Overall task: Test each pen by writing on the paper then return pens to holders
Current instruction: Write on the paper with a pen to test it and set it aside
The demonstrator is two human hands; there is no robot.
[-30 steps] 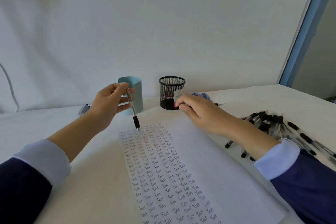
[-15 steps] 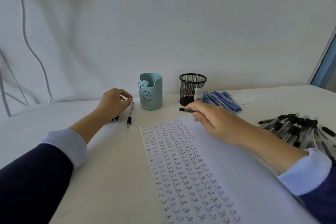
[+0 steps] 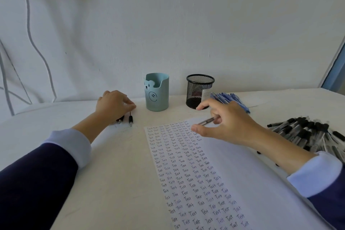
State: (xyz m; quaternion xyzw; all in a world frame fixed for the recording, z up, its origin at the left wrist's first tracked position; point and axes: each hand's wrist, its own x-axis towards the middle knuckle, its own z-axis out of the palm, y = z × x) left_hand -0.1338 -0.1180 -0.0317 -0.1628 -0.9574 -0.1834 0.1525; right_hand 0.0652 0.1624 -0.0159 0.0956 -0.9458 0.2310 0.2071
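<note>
Plastic, light and stiff: the pen (image 3: 207, 121) sits right of centre in the right hand (image 3: 229, 125), grip curled round its barrel over the paper (image 3: 242, 164); I'd pinch nearer the tip. Left hand (image 3: 113, 105) covers two pens (image 3: 130, 118), centre left; its grip I cannot tell.

One head cam, wide-angle, that's my whole view.
It looks forward and down from close above the table (image 3: 115, 173), paper (image 3: 242, 170) nearest, wall (image 3: 168, 24) straight ahead.
</note>
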